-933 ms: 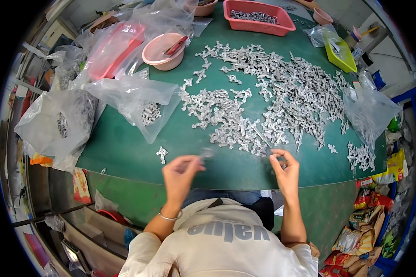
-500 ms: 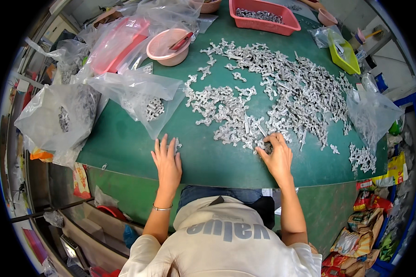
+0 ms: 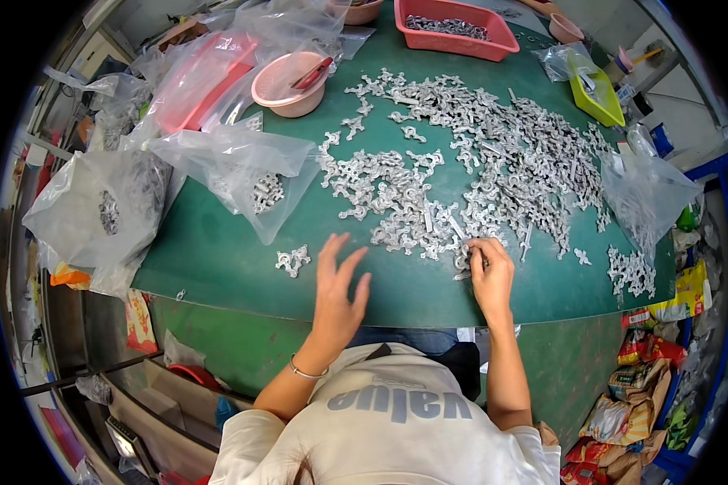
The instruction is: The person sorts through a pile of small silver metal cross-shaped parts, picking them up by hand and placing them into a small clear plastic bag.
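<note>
A wide spread of small silver metal cast parts (image 3: 493,162) covers the green table (image 3: 218,259). My right hand (image 3: 488,275) rests at the near edge of that spread, fingers curled around one metal part (image 3: 463,260). My left hand (image 3: 337,291) hovers over bare green surface with fingers apart and nothing in it. A few separate metal parts (image 3: 293,259) lie just left of my left hand.
Clear plastic bags with metal parts (image 3: 251,182) (image 3: 97,210) lie at the left, another bag (image 3: 647,198) at the right. A pink bowl (image 3: 287,85), a red tray (image 3: 457,28) and a yellow-green tray (image 3: 594,97) stand at the back. The table's front edge runs just below my hands.
My left hand lifted off the small group of parts at the left and moved right toward the middle. My right hand stayed at the pile's near edge, closing on a part.
</note>
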A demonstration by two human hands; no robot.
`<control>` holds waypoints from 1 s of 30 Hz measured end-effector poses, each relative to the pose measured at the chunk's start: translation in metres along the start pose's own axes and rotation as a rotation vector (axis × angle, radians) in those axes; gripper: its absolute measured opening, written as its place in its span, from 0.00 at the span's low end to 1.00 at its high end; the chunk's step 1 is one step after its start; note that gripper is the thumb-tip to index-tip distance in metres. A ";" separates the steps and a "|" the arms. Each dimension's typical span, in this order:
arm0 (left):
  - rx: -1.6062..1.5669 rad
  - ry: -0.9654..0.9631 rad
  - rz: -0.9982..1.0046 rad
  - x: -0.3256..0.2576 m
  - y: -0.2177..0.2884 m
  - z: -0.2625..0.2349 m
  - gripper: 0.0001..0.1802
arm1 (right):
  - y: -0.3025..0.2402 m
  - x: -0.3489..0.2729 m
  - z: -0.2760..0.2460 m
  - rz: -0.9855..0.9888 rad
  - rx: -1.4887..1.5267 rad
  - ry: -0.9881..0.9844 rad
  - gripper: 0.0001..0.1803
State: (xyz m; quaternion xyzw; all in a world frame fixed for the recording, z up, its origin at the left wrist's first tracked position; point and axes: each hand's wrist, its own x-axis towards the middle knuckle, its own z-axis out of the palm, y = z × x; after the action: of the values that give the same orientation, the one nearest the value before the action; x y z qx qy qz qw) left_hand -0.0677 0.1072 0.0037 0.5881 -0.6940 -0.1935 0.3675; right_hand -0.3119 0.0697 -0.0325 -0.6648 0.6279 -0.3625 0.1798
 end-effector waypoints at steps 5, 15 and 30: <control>-0.067 -0.166 0.066 -0.002 0.010 0.017 0.21 | -0.014 -0.001 -0.007 0.060 -0.134 -0.028 0.10; -0.307 -0.205 0.028 0.002 0.026 0.017 0.23 | -0.023 0.000 -0.016 0.415 0.536 0.055 0.07; -1.094 -0.278 -0.180 0.012 0.065 0.015 0.14 | -0.090 -0.034 -0.053 0.295 0.748 0.060 0.10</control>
State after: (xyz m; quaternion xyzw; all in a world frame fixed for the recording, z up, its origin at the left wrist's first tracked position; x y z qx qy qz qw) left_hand -0.1229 0.1084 0.0432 0.3379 -0.4817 -0.6308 0.5058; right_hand -0.2842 0.1274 0.0571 -0.4454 0.5463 -0.5555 0.4412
